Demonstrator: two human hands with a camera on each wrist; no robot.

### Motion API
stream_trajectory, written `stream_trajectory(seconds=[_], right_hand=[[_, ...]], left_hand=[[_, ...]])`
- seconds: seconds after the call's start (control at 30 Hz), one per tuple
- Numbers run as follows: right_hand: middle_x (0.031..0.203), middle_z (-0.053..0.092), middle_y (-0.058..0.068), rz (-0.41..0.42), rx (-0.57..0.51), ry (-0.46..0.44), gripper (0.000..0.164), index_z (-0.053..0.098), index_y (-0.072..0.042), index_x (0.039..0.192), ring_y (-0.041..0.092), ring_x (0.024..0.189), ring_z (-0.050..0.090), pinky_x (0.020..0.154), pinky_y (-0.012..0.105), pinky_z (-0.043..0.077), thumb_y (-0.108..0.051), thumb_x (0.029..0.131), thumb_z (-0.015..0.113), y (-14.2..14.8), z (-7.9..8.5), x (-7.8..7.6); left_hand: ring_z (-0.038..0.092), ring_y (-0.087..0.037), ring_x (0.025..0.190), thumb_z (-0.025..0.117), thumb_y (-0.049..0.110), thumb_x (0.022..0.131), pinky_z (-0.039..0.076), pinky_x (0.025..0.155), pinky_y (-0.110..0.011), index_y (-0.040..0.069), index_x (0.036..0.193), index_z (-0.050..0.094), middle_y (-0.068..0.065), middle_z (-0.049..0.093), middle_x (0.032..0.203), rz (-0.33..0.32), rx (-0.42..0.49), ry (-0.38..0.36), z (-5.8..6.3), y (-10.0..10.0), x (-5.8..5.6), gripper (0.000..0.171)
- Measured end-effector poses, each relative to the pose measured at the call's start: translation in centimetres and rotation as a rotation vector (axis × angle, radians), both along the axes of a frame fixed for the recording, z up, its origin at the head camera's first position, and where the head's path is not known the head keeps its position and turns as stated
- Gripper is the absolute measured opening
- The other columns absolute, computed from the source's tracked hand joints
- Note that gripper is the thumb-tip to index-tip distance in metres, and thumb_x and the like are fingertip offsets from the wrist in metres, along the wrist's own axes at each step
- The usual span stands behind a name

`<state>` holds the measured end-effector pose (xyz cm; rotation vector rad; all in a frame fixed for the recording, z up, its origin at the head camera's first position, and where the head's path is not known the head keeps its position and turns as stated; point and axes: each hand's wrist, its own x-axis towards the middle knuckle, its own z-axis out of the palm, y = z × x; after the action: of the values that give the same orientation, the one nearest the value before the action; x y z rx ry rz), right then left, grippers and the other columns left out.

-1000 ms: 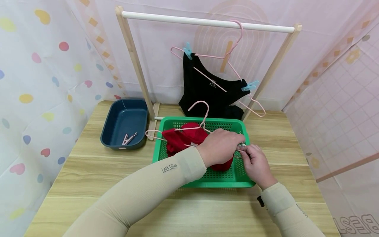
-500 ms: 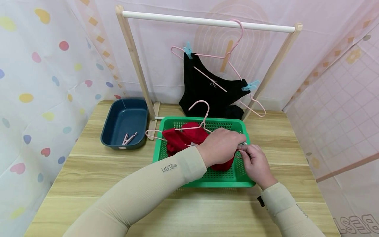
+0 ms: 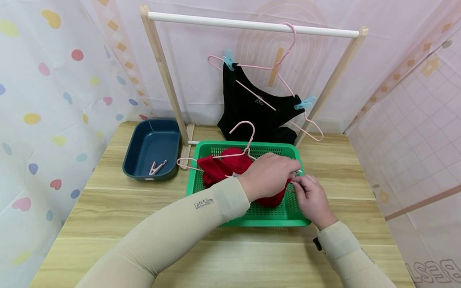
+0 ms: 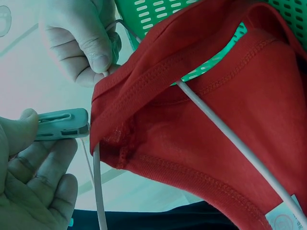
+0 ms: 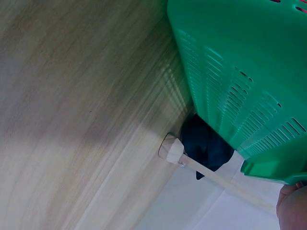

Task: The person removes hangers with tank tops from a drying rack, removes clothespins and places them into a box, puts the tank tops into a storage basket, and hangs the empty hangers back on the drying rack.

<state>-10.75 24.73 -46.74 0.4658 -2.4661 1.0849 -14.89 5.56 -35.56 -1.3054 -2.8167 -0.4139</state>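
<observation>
A red tank top [image 4: 216,110] lies in the green basket [image 3: 252,222] with a pink hanger [image 3: 251,138] run through its straps. My left hand [image 3: 268,176] pinches a clothespin [image 4: 62,123] between thumb and fingers, its tip right at the strap's edge in the left wrist view. My right hand [image 3: 315,202] pinches the hanger's right end beside the strap, thumb and fingertip together. In the right wrist view, only a bit of that hand [image 5: 293,208] shows at the basket's rim.
A black top [image 3: 248,104] hangs behind on another pink hanger, held by blue clothespins [image 3: 228,60] [image 3: 305,104]. That hanger hooks over the white rod [image 3: 252,25] of a wooden rack. Left of the basket stands a dark blue tub [image 3: 151,140] with a pink clothespin [image 3: 157,168] inside.
My left hand has shifted very slightly, and the clothespin's end shows a little more beyond its fingers. The right hand, hanger and basket stay in nearly the same place.
</observation>
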Motion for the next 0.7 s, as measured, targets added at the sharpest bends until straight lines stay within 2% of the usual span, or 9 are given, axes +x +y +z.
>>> stream_trajectory(seconds=[0.23,0.4,0.7], right_hand=[[0.086,0.068,0.009,-0.003,-0.008,-0.008,0.010,0.072,0.001,0.096,0.018,0.087,0.055,0.078,0.017,0.041,0.009,0.097,0.067,-0.1,0.1,0.0],[0.087,0.069,0.010,-0.007,-0.004,-0.005,0.010,0.072,0.001,0.095,0.019,0.086,0.056,0.078,0.016,0.041,0.009,0.096,0.067,-0.1,0.1,0.0],[0.089,0.070,0.009,-0.011,0.003,-0.001,0.009,0.072,0.000,0.095,0.021,0.087,0.058,0.080,0.016,0.042,0.008,0.096,0.067,-0.1,0.1,0.0]], left_hand=[[0.062,-0.008,0.081,0.070,0.023,0.101,0.052,0.084,-0.027,0.022,0.100,0.067,0.010,0.068,0.090,-0.003,0.044,0.004,0.4,-0.5,-0.1,0.003],[0.064,-0.008,0.085,0.075,0.025,0.098,0.055,0.089,-0.028,0.023,0.106,0.068,0.010,0.072,0.098,0.003,0.062,-0.010,0.7,-0.9,-0.1,0.011],[0.068,-0.009,0.097,0.073,0.026,0.100,0.056,0.100,-0.031,0.022,0.126,0.069,0.007,0.075,0.115,0.014,0.081,-0.035,1.5,-1.8,0.1,0.027]])
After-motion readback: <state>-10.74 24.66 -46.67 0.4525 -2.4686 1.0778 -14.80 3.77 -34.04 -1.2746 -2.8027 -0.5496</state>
